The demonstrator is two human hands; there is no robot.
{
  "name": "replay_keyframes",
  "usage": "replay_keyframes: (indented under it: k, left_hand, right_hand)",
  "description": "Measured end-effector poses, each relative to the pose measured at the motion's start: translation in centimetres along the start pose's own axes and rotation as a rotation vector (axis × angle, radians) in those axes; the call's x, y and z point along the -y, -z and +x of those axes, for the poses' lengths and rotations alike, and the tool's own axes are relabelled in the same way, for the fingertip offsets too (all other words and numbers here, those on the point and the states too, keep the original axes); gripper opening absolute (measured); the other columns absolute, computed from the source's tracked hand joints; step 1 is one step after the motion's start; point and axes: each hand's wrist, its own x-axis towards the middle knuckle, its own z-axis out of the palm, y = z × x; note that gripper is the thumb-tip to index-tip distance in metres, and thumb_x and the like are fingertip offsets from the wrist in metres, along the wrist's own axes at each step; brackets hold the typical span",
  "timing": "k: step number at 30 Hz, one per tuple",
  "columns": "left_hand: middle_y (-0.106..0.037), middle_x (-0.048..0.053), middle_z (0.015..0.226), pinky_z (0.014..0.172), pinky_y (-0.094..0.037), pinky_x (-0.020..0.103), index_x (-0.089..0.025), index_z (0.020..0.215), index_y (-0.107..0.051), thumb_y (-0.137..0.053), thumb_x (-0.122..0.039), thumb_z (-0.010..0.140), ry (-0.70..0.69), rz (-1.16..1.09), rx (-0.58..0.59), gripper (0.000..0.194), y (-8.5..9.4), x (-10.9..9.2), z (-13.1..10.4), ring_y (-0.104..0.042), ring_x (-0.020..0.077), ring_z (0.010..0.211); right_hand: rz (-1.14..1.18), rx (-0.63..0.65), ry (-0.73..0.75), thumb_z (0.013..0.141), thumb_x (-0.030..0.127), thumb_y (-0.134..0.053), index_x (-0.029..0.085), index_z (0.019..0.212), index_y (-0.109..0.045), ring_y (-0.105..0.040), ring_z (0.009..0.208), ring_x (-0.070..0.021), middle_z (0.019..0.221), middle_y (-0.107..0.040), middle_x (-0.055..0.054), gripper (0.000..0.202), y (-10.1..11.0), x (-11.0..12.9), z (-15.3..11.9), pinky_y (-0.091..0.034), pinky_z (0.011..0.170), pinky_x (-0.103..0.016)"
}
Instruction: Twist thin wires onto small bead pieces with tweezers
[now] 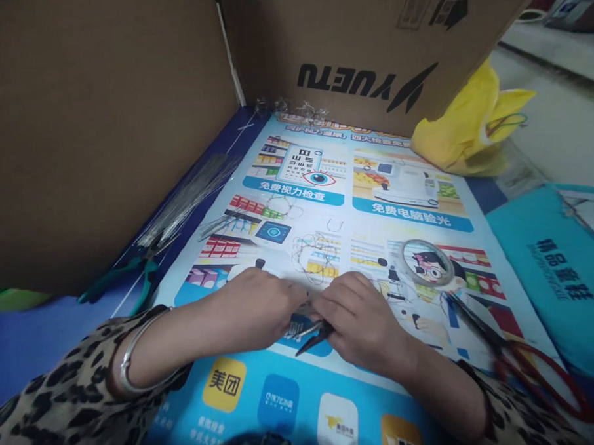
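My left hand [261, 307] is closed, its fingertips pinching what looks like thin wire [304, 305] in front of me. Fingertips of my right hand [364, 320] meet it there. Tucked in that right hand is a pair of dark pointed pliers [314, 336], jaws sticking out to the left and slightly apart; the handles are hidden by the palm. Just beyond both hands lies a loose tangle of bent wire [316, 257]. A small curved wire piece [335, 225] rests farther off.
A printed poster [346, 231] covers the work surface. At left are a bundle of straight wires [200, 189] and green-handled pliers [148, 275]. A tape roll [406, 257], red-handled scissors [502, 353], turquoise bag [547, 227] and yellow bag [461, 128] lie right. Cardboard walls [265, 44] enclose the back and left.
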Motion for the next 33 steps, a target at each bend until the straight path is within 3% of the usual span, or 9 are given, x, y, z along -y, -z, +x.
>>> replay_keyframes:
  k: [6, 11, 14, 22, 28, 33]
  left_hand:
    - [-0.065, 0.001, 0.072, 0.049, -0.035, 0.026, -0.020, 0.082, -0.057, -0.046, -0.014, 0.078, -0.031, -0.074, -0.003, 0.013, 0.0, 0.0, 0.3, -0.061, 0.0180, 0.061]
    - [-0.067, -0.002, 0.079, 0.051, -0.032, 0.024, -0.026, 0.094, -0.060, -0.045, -0.012, 0.083, -0.063, -0.111, -0.081, 0.023, 0.2, 0.8, 0.4, -0.059, 0.0142, 0.064]
    - [-0.065, -0.002, 0.076, 0.052, -0.033, 0.024, -0.024, 0.087, -0.060, -0.047, -0.013, 0.084, -0.051, -0.073, -0.105, 0.018, 0.1, 1.1, 0.4, -0.058, 0.0143, 0.064]
    - [-0.060, 0.005, 0.078, 0.061, -0.039, 0.031, -0.018, 0.083, -0.060, -0.053, -0.015, 0.082, -0.035, 0.221, -0.204, 0.008, 0.2, 0.9, 0.7, -0.054, 0.0192, 0.073]
    - [-0.057, 0.004, 0.073, 0.064, -0.039, 0.034, -0.017, 0.079, -0.059, -0.053, -0.016, 0.082, -0.104, 0.305, -0.274, 0.006, 0.5, 0.4, 0.9, -0.052, 0.0194, 0.070]
    - [-0.057, 0.003, 0.073, 0.062, -0.038, 0.032, -0.017, 0.076, -0.057, -0.053, -0.014, 0.081, -0.161, 0.300, -0.336, 0.007, 1.8, -0.2, 1.7, -0.052, 0.0190, 0.070]
  right_hand:
    - [-0.084, 0.028, 0.095, 0.080, 0.014, -0.048, 0.017, 0.076, -0.061, -0.045, 0.073, -0.0170, 0.069, -0.057, -0.003, 0.014, 0.2, 0.0, -0.2, -0.035, 0.067, -0.034]
    - [-0.077, -0.087, 0.025, 0.077, 0.013, -0.051, 0.017, 0.073, -0.059, -0.045, 0.074, -0.0179, 0.070, -0.058, -0.005, 0.010, 0.5, -0.8, -0.3, -0.035, 0.066, -0.035]
    - [-0.072, -0.153, -0.039, 0.076, 0.013, -0.055, 0.017, 0.071, -0.059, -0.046, 0.073, -0.0172, 0.069, -0.058, -0.005, 0.007, 0.7, -1.3, -0.2, -0.036, 0.066, -0.033]
    - [-0.148, 0.067, -0.094, 0.075, 0.016, -0.052, 0.016, 0.074, -0.062, -0.045, 0.073, -0.0190, 0.070, -0.058, -0.006, 0.010, 0.7, -1.4, -0.1, -0.033, 0.067, -0.034]
    - [-0.147, -0.006, -0.159, 0.075, 0.016, -0.051, 0.012, 0.094, -0.064, -0.047, 0.077, -0.0203, 0.080, -0.062, -0.008, 0.023, 1.1, -1.0, 0.2, -0.034, 0.068, -0.034]
    - [-0.099, -0.052, -0.172, 0.074, 0.012, -0.051, 0.015, 0.080, -0.065, -0.047, 0.073, -0.0184, 0.072, -0.060, -0.005, 0.016, 2.0, -1.3, 0.3, -0.033, 0.067, -0.033]
